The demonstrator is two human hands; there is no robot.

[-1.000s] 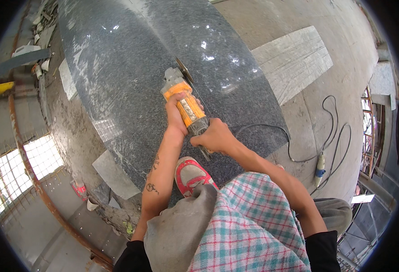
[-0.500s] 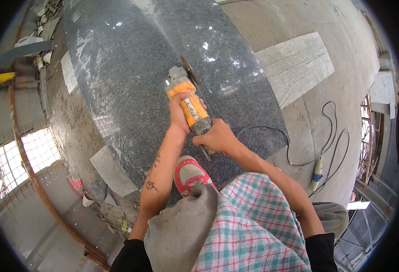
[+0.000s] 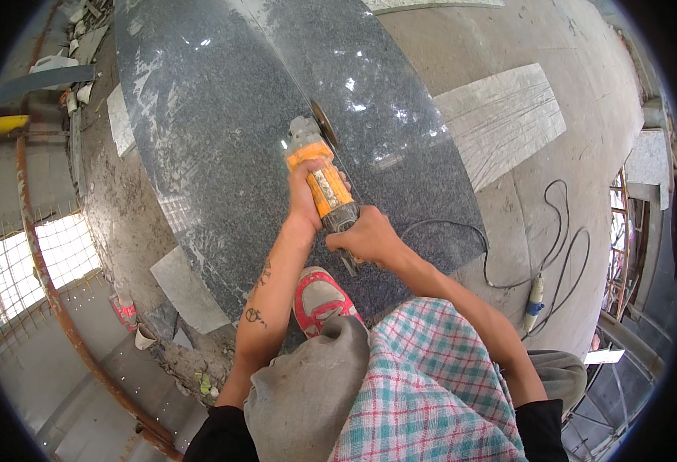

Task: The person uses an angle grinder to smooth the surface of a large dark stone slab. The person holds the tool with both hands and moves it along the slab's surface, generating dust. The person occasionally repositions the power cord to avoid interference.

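Note:
Both my hands are closed around an orange and grey angle grinder (image 3: 327, 190) over a dark polished stone slab (image 3: 223, 146). My left hand (image 3: 304, 192) wraps the orange body near the head. Farther back, my right hand (image 3: 369, 237) grips the dark rear end. The round cutting disc (image 3: 324, 124) stands on edge at the slab's surface; a thin line runs from it toward the far end, with pale dust about it. Whether the disc spins I cannot tell. My red and grey shoe (image 3: 323, 299) rests on the slab just below the grinder.
A black cord (image 3: 461, 224) trails right across slab and floor to a plug connector (image 3: 535, 304). Pale stone pieces (image 3: 500, 123) stick out from under the slab on both sides. A checked cloth (image 3: 431, 385) lies over my lap. A rusty pipe (image 3: 53, 296) curves along the left.
The view has shifted slightly. The grinder stays in both hands at nearly the same place on the slab, and the line beyond the disc shows more clearly.

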